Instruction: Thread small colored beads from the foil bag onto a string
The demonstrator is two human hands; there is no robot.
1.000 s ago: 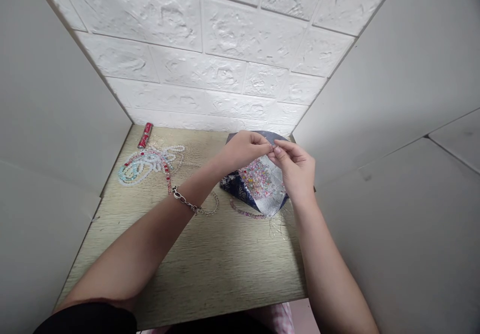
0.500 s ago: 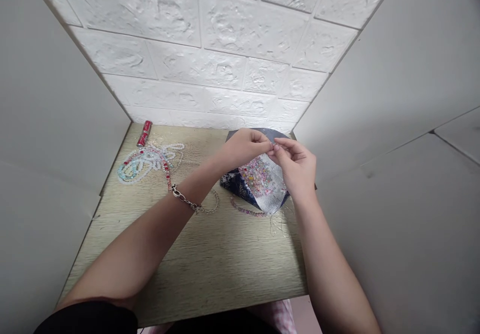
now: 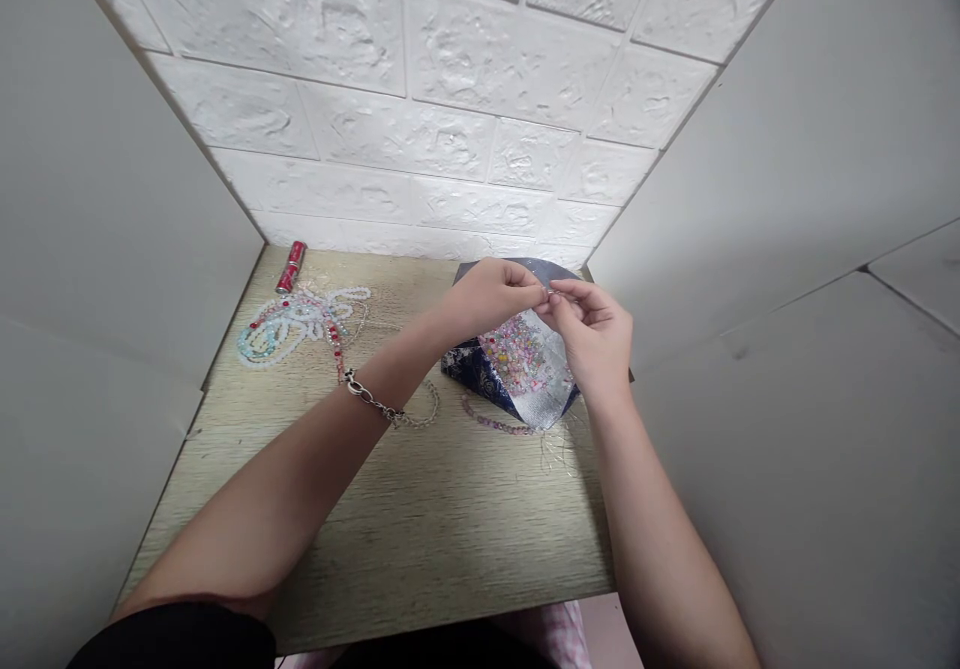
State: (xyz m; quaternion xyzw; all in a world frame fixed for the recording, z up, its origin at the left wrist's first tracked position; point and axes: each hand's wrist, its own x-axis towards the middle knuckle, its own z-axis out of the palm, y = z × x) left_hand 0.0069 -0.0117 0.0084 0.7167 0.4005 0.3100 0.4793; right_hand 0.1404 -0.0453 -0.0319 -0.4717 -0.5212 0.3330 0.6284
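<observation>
Both hands meet fingertip to fingertip above a dark blue patterned pouch (image 3: 480, 377) with a silvery lining. My left hand (image 3: 491, 294) pinches something tiny between thumb and forefinger. Against it, my right hand (image 3: 596, 334) is also closed in a pinch; what lies between the fingertips is too small to make out. Loose beads (image 3: 516, 354) in pink, yellow and clear colours fill the open pouch below. A strand of purplish and pink beads (image 3: 495, 423) curves along the pouch's front edge, beside thin clear threads (image 3: 556, 454).
Beaded strands (image 3: 300, 324) in white, light blue and red lie heaped at the table's (image 3: 420, 529) left side. Behind them are red cylinders (image 3: 291, 267). A clear bead strand (image 3: 427, 411) lies by my left wrist. White brick-patterned wall (image 3: 450, 144) and grey side panels (image 3: 787, 279) enclose the table.
The hands keep almost the same pose, fingertips together over the pouch. The whole view has shifted very slightly; nothing on the table has visibly moved.
</observation>
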